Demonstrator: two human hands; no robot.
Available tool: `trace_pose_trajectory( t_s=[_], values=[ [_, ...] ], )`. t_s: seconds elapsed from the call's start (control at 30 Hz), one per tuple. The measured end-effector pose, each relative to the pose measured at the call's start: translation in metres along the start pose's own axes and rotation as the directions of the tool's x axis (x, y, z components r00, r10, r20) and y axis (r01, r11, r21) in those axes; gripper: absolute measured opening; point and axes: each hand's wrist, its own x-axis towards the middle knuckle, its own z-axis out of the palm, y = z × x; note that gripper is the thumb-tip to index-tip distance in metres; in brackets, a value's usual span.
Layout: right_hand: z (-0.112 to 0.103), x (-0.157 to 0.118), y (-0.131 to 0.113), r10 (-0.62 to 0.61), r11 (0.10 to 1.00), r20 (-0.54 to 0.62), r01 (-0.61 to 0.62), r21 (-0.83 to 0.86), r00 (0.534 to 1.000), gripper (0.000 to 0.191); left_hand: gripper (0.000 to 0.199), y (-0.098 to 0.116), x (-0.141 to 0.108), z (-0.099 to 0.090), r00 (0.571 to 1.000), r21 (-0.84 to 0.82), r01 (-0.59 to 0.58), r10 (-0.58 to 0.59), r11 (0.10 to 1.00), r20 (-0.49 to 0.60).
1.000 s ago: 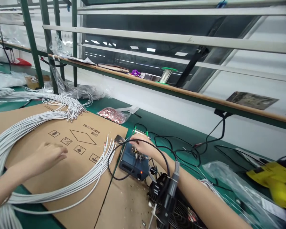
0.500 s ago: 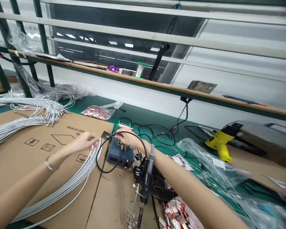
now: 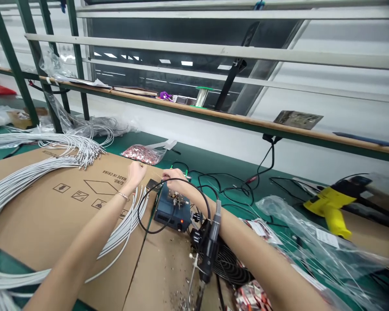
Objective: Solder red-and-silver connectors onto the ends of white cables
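My left hand [image 3: 136, 173] is closed above the cardboard, just beyond the ends of a bundle of white cables [image 3: 129, 222]. What its fingers hold, if anything, is too small to make out. My right hand [image 3: 175, 178] reaches behind the blue soldering station [image 3: 171, 211], its fingers pinched together. A short thin strand shows by those fingertips, too fine to name. Partly hidden behind that hand is a green-rimmed spool [image 3: 187, 176]. In front of my right forearm, a soldering iron [image 3: 210, 250] points downward in a stand, its black cord looping over the station.
More white cables [image 3: 35, 172] lie across the printed cardboard [image 3: 68, 216] at left. A bag of small copper-coloured parts [image 3: 142, 154] rests behind my left hand. To the right are plastic bags [image 3: 291, 220] and a yellow heat gun [image 3: 330, 205]. A shelf [image 3: 240, 120] spans the back.
My left hand has moved up and away from the cable ends, its fingers now curled. My right hand stays by the spool. The view has shifted a little left.
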Motion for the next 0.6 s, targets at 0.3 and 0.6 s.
trace_pose_trajectory(
  t_s=[0.3, 0.6],
  values=[
    [-0.024, -0.038, 0.038, 0.059, 0.993, -0.064, -0.052, 0.106, 0.996, 0.022, 0.025, -0.037, 0.020, -0.045, 0.979, -0.118, -0.128, 0.106, 0.985, -0.175],
    [-0.031, -0.051, 0.018, 0.158, 0.908, -0.018, -0.138, 0.395, 0.987, 0.024, 0.019, 0.140, 0.010, -0.093, 0.691, -0.193, -0.691, 0.557, 0.697, -0.462]
  ],
)
